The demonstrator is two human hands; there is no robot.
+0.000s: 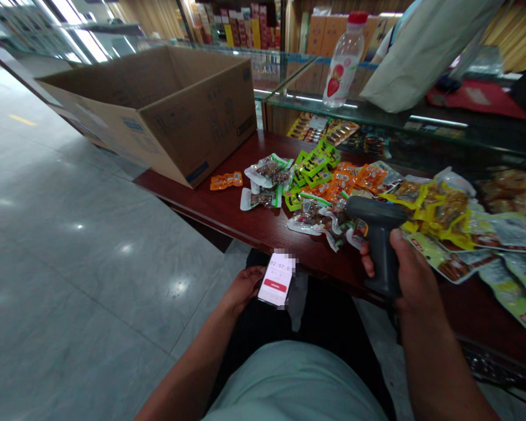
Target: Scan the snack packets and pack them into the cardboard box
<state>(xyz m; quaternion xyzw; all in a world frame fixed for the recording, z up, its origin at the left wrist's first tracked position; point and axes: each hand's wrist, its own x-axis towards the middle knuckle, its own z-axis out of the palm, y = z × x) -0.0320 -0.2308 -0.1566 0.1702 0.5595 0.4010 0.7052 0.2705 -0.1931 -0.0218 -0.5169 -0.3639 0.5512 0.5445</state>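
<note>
Shop counter of dark red wood [245, 225]: right hand [414, 275] gripping a handheld barcode scanner [379, 234], left hand [243, 289] holding a smartphone [277, 279].
Nearest the body, the right fingers wrap the scanner's pistol grip, its head above the counter. The left fingers curl around the phone, whose screen shows partly blurred digits. The scanner is probably stiff, light plastic, best held by the grip; the phone is probably rigid and smooth, best held by its edges. Beyond lie soft, slippery-looking snack packets [319, 193] in a loose heap, then an open cardboard box [197, 117] and a glass display case [298, 102] bearing a plastic bottle [342, 61]. Polished grey stone floor [92, 234] spreads left.
</note>
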